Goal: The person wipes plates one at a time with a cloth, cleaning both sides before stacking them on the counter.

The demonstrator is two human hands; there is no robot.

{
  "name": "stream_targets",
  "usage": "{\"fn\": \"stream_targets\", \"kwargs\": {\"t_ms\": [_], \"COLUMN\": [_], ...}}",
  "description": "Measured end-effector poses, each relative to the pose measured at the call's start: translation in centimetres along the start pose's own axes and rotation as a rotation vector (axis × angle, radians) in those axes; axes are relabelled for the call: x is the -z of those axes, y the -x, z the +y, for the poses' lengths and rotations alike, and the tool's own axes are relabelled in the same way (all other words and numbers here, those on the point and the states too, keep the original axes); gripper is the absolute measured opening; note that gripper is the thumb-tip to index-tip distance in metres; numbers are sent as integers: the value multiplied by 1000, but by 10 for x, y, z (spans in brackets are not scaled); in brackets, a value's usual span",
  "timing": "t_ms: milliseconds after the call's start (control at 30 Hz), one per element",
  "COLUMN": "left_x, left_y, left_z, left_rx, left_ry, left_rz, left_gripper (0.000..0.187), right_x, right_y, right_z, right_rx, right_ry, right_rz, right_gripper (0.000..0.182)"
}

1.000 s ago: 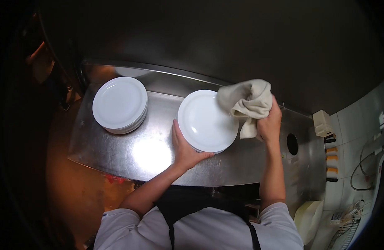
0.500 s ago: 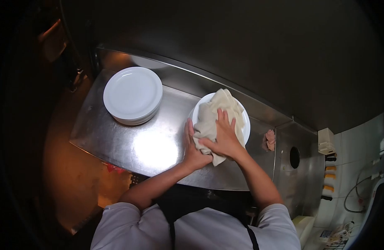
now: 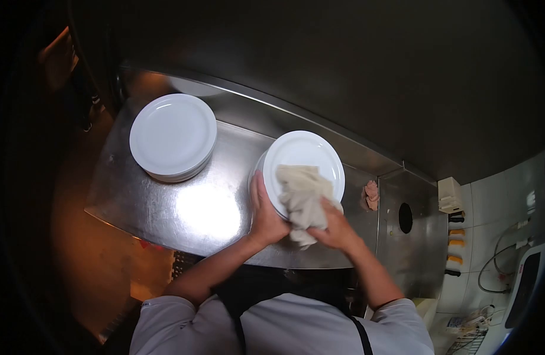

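A cream cloth (image 3: 305,198) lies bunched over the lower part of a white plate (image 3: 308,148), which tops a stack on the steel counter (image 3: 231,157). My right hand (image 3: 336,229) grips the cloth at its lower right side. At the left edge of the same stack, my left hand (image 3: 266,214) holds the plate's rim, its fingers pointing up along the side. A second stack of white plates (image 3: 173,135) stands on the counter to the left, touched by neither hand.
A crumpled pink cloth (image 3: 371,195) lies right of the plates. Beyond it is a steel surface with a round dark hole (image 3: 405,218). Knives with yellow and black handles (image 3: 455,242) hang by the tiled wall. A raised metal ledge (image 3: 272,109) runs behind the counter.
The cloth and my right hand have moved down toward me, uncovering the plate's upper part. My left hand stays at the stack's left side. The whole view has shifted slightly.
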State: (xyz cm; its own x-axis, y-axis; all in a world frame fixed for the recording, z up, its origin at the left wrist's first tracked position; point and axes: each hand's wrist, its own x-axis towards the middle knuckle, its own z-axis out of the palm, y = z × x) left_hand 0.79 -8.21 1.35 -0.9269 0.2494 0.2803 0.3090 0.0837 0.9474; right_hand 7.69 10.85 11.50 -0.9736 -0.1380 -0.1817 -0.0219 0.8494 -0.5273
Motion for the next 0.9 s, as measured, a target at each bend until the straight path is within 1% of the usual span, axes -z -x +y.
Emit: {"fn": "stream_targets", "kwargs": {"t_ms": [33,133,233,300,367,400,433,467,533,567,600,633,667,700,767,800,833,867,900], "left_x": [7,12,11,10,6,4,3,3,-9,-2,13,19,31,44,60,58,55,52,51], "left_y": [-2,-4,-5,-5,-2,0,0,1,14,11,5,-2,-4,-9,-30,-47,-66,-83,-98], "left_z": [13,18,19,18,10,2,-6,-16,-56,-39,-5,14,6,-9,2,12,20,22,21], "left_rx": [-9,17,18,12,-6,-16,-52,-86,-126,-135,-143,-154,-182,-209,-7,100,200,135,127], "left_ry": [3,-25,-48,-77,-35,-15,27,67,128,77,29,-18,-49,-16,101,23,-55,-199,-255], "left_rz": [0,-40,-40,-37,-64,-79,-170,-260,-326,-201,-75,52,-16,-77,-89,-68,-42,-18,-56], "left_gripper": [148,153,154,154,147,144,139,135,120,117,114,111,107,95,71,60,50,40,39], "right_x": [8,37,26,3,-17,-25,-32,-31,-40,-36,-28,-17,-7,-4,-9,-10,-7,-3,-1], "right_y": [5,-32,-90,-130,-133,-125,-111,-93,-54,-31,-11,1,14,24,9,-2,-15,-32,-41], "right_z": [8,23,19,20,-33,-45,-54,-63,-38,-35,-32,-24,-17,-12,19,33,37,36,34], "right_rx": [-129,-53,-36,12,19,75,132,102,174,207,240,159,75,-11,-131,-192,-197,-198,-199], "right_ry": [-17,364,470,351,92,51,9,24,18,49,82,100,115,123,-10,-79,9,100,193], "right_rz": [22,158,325,363,318,256,196,144,50,24,-5,67,140,215,410,506,567,629,688], "right_gripper": [84,74,76,94,97,94,92,88,84,84,83,79,75,72,69,68,68,68,68]}}
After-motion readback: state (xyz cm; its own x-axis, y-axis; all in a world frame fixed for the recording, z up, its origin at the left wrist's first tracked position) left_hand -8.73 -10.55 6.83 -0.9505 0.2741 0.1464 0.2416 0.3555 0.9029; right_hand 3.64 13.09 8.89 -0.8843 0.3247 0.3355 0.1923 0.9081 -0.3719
